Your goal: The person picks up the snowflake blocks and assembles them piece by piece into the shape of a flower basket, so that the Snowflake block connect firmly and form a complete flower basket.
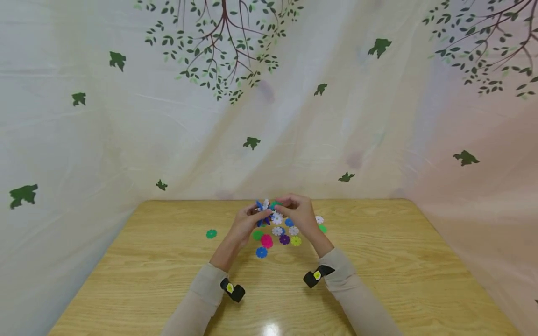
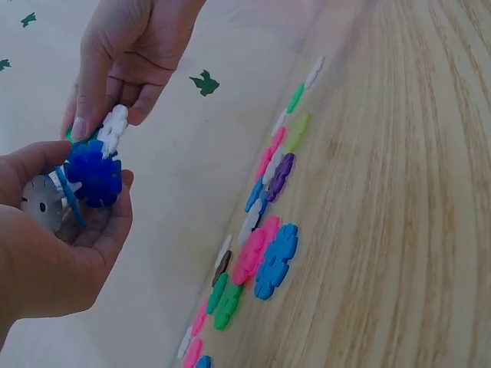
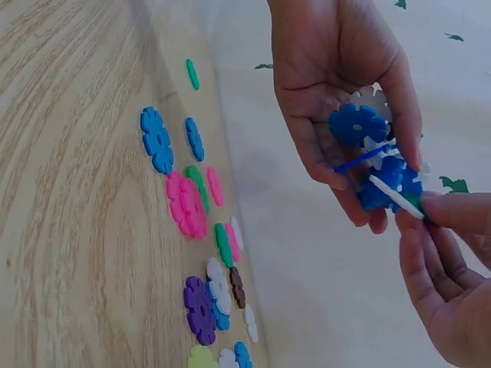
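Note:
Above the far part of the table, my left hand (image 1: pixel 244 225) holds a cluster of interlocking plastic snowflake discs (image 2: pixel 93 175), mostly blue and white, slotted into each other at angles. My right hand (image 1: pixel 301 215) meets it from the other side and pinches a green snowflake disc (image 1: pixel 275 205) between thumb and fingers, right at the cluster's edge. Seen from the right wrist, a white disc (image 3: pixel 395 196) sticks out beside the green one, which the fingertips mostly hide. A greyish-white disc (image 2: pixel 43 204) sits near the left palm.
Loose snowflake discs lie on the wooden table (image 1: pixel 168 280) below the hands, among them a blue disc (image 1: pixel 261 252), a pink disc (image 1: pixel 266 241), a purple disc (image 1: pixel 284 239) and a yellow disc (image 1: pixel 296 241). One green disc (image 1: pixel 211 234) lies apart at left. A printed cloth (image 1: pixel 201 154) hangs behind the table.

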Demonstrator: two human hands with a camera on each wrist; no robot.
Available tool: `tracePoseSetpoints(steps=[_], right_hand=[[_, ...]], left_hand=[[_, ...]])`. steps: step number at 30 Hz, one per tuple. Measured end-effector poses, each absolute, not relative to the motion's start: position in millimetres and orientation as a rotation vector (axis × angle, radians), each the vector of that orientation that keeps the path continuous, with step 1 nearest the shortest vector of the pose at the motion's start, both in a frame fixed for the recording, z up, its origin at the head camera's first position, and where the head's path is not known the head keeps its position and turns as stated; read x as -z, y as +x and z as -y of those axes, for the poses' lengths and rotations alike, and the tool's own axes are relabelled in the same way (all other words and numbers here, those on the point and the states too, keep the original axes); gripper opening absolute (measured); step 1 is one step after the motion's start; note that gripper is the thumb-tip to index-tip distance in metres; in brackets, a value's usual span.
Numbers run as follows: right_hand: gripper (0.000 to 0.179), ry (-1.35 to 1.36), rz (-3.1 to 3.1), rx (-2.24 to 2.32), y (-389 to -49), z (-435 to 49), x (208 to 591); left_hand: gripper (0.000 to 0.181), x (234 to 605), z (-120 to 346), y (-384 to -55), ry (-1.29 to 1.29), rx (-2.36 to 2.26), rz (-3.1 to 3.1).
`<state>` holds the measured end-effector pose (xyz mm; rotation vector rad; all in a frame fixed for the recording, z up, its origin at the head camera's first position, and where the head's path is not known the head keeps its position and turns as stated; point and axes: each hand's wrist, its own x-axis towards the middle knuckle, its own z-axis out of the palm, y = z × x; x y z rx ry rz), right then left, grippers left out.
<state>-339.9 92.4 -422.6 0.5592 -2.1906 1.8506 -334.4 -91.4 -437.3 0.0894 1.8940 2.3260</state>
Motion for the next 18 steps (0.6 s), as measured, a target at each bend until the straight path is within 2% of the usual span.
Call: tracePoseSetpoints(steps=[9, 18], right_hand=[[0.017, 0.574, 2.378, -1.972, -340, -95, 420], [0.026, 0.756, 2.772, -1.714, -342, -121, 410]], left_hand=[[0.045, 441, 95, -339, 0.014, -2.399, -1.856], [0.043, 445, 105, -343, 0.019, -2.313, -1.814]])
